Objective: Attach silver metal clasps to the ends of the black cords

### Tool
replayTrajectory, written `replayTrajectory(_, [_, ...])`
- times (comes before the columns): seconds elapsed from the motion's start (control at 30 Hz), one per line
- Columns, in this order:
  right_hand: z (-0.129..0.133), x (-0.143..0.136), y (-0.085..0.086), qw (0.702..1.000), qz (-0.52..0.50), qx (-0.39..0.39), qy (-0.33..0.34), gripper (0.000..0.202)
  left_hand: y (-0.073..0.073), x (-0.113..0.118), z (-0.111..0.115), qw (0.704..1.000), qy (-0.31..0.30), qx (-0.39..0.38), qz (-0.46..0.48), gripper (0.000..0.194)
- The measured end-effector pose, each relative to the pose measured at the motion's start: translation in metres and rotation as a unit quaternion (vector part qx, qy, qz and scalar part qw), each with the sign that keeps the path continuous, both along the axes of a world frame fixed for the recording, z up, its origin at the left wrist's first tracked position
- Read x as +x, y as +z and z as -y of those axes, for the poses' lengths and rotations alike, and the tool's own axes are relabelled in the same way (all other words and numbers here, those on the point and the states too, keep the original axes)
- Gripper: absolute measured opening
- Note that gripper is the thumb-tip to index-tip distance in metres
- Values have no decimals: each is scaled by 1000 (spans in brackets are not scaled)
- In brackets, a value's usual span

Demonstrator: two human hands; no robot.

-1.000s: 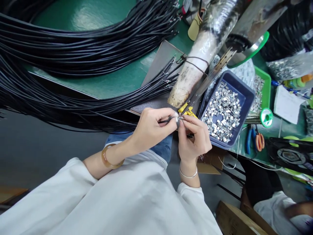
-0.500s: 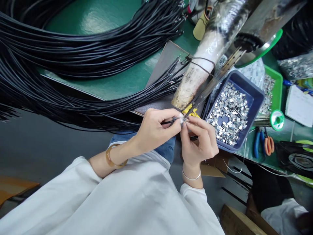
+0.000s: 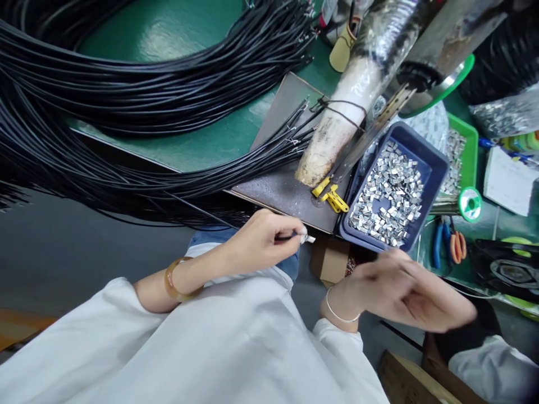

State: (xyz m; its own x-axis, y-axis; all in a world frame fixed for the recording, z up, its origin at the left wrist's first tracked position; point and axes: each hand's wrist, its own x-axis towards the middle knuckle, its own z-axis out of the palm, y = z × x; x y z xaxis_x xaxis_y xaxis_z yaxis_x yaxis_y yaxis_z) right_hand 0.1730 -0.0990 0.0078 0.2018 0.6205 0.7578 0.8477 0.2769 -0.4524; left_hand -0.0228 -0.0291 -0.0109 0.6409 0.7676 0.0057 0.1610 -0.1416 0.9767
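Observation:
My left hand is closed in a pinch on a black cable, just in front of my body. A small silvery metal piece sticks out past the fingertips at the cable's end. White material covers one of the fingertips. To the right, my right hand is smeared by motion, so its fingers do not show clearly. It lies just below the near edge of a dark blue bin holding many small metal clips.
Thick bundles of black cables lie across the green table. A yellow-ended metal tool rests by a plastic-wrapped post. Pliers, a green bin and a small fan are at the right.
My hands have come apart. The left has moved slightly down and left with the cable; the right has swung away to the right, below the blue bin.

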Motion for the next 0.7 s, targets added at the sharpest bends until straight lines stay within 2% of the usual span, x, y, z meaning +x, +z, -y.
replayTrajectory(0.07, [3,2,11,998,-12,53,-32,29,-10,-7,8,998,-47,4,-43,17])
replayTrajectory(0.1, [3,3,16,996,-34,69,-45,32,-16,-9,13,997,-49,-1,-57,17])
replayTrajectory(0.13, [2,3,19,995,-60,52,-56,30,-21,-12,17,997,-35,-12,-64,17])
replayTrajectory(0.2, [-2,9,22,990,-113,-36,-79,16,-28,-17,23,998,32,-34,-47,13])
replayTrajectory(0.27, [-7,22,18,978,-111,-139,-109,8,-29,-21,22,991,129,-24,1,12])
replayTrajectory(0.37, [-19,51,5,970,-36,-185,-152,19,-19,-26,6,960,263,86,50,9])
replayTrajectory(0.47, [-39,75,-6,960,44,-207,-186,17,-7,-27,-26,914,331,233,-8,9])
replayTrajectory(0.53, [-53,82,-7,952,76,-233,-181,17,-3,-24,-47,904,318,277,-74,13])
replayTrajectory(0.6, [-62,84,-5,944,100,-265,-167,15,-3,-21,-62,911,267,290,-123,15])
replayTrajectory(0.7, [-68,82,-1,930,133,-302,-163,12,-7,-20,-70,920,239,284,-128,15])
